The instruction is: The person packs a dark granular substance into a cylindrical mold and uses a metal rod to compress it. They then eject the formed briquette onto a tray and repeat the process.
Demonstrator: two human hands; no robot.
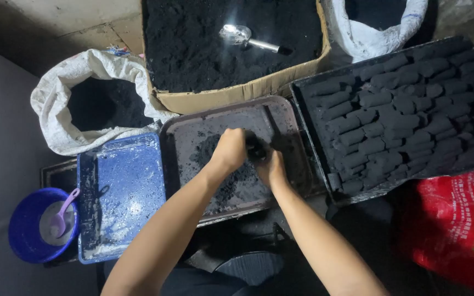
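Observation:
Both hands meet over a dark brown tray (281, 112) strewn with black powder. My left hand (229, 149) and my right hand (272, 168) are closed together around a lump of black charcoal paste (255, 149), pressing it between them. Only a small dark part of the lump shows between the fingers. A heap of loose black powder (207, 151) lies on the tray just left of the hands.
A black tray (316, 87) of several rolled charcoal briquettes sits right. Behind is a cardboard box (237, 92) of black powder with a metal scoop (242, 37). White sacks (56, 93), a blue tray (119, 192), a blue bowl (26, 227) with a purple spoon, and a red bag (456, 225) surround me.

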